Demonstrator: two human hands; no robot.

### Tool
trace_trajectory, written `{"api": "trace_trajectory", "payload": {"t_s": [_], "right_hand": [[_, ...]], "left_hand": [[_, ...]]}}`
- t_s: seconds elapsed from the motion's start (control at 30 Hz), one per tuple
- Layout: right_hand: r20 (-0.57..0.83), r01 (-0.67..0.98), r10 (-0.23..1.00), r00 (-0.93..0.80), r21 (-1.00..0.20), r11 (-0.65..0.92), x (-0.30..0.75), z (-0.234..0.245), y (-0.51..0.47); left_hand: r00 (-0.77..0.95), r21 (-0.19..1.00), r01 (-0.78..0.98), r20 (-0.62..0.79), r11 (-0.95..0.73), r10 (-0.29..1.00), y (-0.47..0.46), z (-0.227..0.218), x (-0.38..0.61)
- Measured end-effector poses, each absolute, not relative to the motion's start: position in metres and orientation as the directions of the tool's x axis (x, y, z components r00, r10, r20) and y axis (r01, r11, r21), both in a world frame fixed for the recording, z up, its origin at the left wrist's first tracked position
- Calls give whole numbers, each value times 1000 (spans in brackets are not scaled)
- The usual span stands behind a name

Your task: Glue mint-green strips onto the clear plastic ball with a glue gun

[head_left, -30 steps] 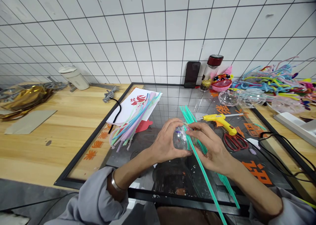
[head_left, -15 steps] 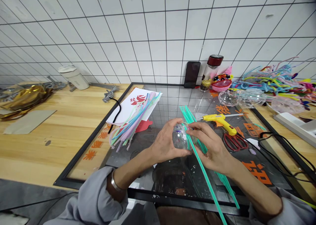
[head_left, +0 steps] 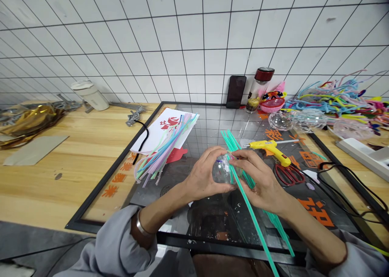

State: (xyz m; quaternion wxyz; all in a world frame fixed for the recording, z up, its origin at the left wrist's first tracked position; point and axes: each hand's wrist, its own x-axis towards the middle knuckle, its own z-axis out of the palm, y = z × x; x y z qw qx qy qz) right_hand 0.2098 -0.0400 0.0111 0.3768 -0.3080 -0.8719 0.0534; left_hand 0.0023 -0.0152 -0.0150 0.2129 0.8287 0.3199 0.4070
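Observation:
My left hand (head_left: 204,175) is closed around a clear plastic ball (head_left: 221,171), thumb below and fingers above. From the other side my right hand (head_left: 259,179) pinches a green pipe cleaner (head_left: 249,209) against the ball; its fingertips hide where the two meet. That strip slants down past the front edge of the panel. More green pipe cleaners (head_left: 278,226) lie in a bundle under my right hand, their far ends (head_left: 228,138) showing beyond the ball.
Right of my hands lie a yellow glue gun (head_left: 275,150) and red-handled scissors (head_left: 290,175). A phone (head_left: 236,91) and a glass bottle (head_left: 257,90) stand by the wall. Pastel pipe cleaners (head_left: 164,151) rest on white paper (head_left: 148,141). A tangled colourful pile (head_left: 331,96) is far right.
Almost nothing differs. My left fingers have shifted very slightly on the ball; both hands stay in the same place.

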Motion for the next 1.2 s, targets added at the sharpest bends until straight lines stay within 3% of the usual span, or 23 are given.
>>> {"api": "trace_trajectory", "payload": {"t_s": [0.5,0.7,1.2], "right_hand": [[627,486,584,-516,-348,802,209,12,-39],[621,481,585,-522,-353,803,210,10,-39],[618,479,609,-497,-389,786,207,7,-39]], "left_hand": [[480,669,364,462,-649,746,-15,-18,1],[519,645,351,469,-679,715,-13,-21,2],[427,605,363,568,-709,704,-13,-25,4]]}}
